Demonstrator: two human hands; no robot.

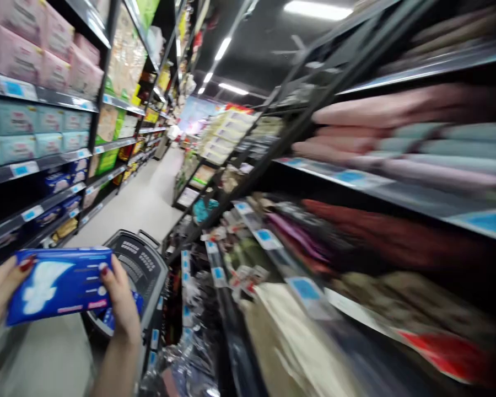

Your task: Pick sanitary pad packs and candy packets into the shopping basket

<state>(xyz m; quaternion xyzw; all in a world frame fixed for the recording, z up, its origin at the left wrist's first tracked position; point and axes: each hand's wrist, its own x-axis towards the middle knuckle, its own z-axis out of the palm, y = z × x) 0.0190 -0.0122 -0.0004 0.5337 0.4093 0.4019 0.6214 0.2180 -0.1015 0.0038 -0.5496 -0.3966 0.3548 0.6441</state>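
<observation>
A blue packet of sanitary pads (66, 284) with a white pad printed on its front is held up between both my hands at the lower left. My left hand (4, 289) grips its left end, thumb on the front face. Its right end is pinched by my right hand (122, 300), also with the thumb in front. Just beyond the packet stands a dark grey shopping basket (161, 270). Inside it lies another blue packet (109, 317), partly covered by my right hand.
Shelves of pink packs (19, 52) and pale blue packs (20, 149) line the left side. Folded pink cloth goods (355, 110) and folded garments fill slanting-looking shelves on the right. A pale aisle floor (140, 193) runs away between them. Motion blurs the right side.
</observation>
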